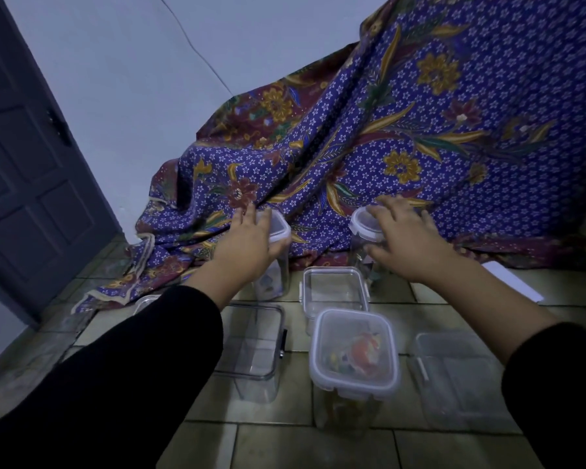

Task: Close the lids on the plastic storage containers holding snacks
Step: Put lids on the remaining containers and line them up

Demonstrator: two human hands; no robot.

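Head view looks down on a tiled floor (pixel 278 445) where several clear plastic containers stand before a draped purple patterned cloth (pixel 420 130). Left hand (pixel 247 245) rests against the tall far-left container (pixel 274 262), fingers spread and curled round its lidded top; whether it truly grips is hard to tell through the blur. Right hand (pixel 410 238) lies fingers splayed over the white-rimmed lid of the tall far-right container (pixel 364 231), pressing or covering rather than clasping. Between them, slightly nearer, stands a middle container (pixel 334 289) with side clips. Nearest, at centre, a lidded container (pixel 354 350) shows colourful snacks inside. A low box (pixel 254 346) sits to its left, another (pixel 454 374) to its right.
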